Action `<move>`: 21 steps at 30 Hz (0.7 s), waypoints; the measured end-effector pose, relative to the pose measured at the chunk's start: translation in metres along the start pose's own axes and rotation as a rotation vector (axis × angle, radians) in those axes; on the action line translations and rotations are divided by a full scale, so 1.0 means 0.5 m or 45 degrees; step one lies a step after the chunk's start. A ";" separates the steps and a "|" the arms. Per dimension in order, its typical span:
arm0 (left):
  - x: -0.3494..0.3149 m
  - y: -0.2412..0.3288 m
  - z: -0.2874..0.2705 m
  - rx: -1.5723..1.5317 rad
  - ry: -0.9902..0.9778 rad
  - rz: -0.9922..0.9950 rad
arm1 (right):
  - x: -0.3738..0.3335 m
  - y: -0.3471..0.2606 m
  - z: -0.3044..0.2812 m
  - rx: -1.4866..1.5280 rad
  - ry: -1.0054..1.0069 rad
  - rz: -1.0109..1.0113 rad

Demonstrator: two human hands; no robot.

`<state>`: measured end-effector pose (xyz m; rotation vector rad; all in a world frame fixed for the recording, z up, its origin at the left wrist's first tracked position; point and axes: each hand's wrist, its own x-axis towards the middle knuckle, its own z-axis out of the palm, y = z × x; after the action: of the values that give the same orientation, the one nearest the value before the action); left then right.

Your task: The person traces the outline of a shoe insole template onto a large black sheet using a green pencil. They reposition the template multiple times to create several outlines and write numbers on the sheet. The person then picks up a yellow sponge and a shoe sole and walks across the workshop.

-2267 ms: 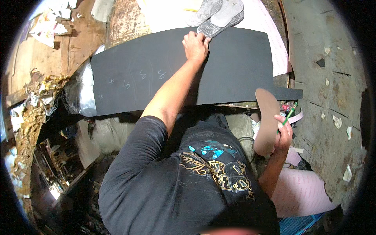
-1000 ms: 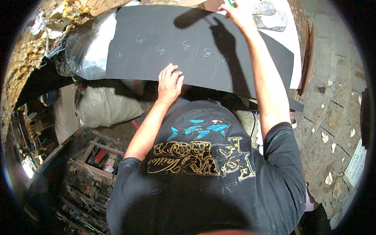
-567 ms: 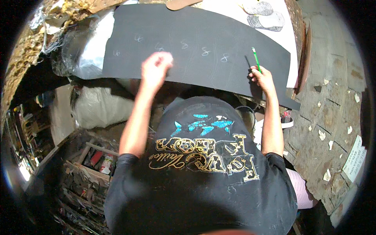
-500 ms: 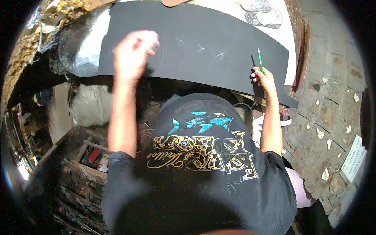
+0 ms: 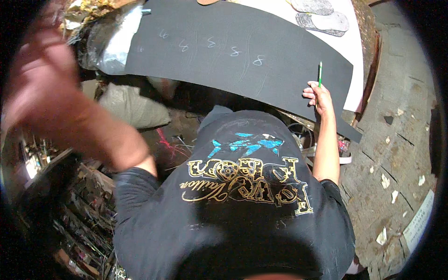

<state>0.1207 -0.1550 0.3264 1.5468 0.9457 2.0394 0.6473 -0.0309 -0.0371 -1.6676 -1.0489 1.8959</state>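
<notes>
- Left hand [image 5: 44, 81] has swung left off the sheet [image 5: 289, 60]; cannot tell its grip.
- Right hand [image 5: 319, 99], nearer the sheet, grips pencil [image 5: 320, 73], long axis toward desk's [image 5: 366, 18] far edge.

Workshop: black sheet [image 5: 298, 60] with hand-drawn marks over white paper [image 5: 357, 81], grey insoles [image 5: 329, 22] beside it, pale scraps [image 5: 381, 236] littering grey floor [image 5: 403, 149].
</notes>
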 end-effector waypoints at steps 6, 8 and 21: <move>-0.424 -0.302 0.029 1.260 0.259 -0.981 | 0.000 0.009 -0.004 0.019 -0.062 -0.047; -0.562 -0.343 0.053 1.690 -0.355 -1.006 | 0.001 0.010 -0.006 0.033 -0.079 -0.022; -0.604 -0.445 0.020 1.760 -0.191 -0.683 | 0.002 -0.005 0.005 -0.116 0.039 0.080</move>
<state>0.2039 -0.2042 -0.0362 1.5792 2.6046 0.7406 0.6442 -0.0292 -0.0358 -1.7939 -1.0984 1.8808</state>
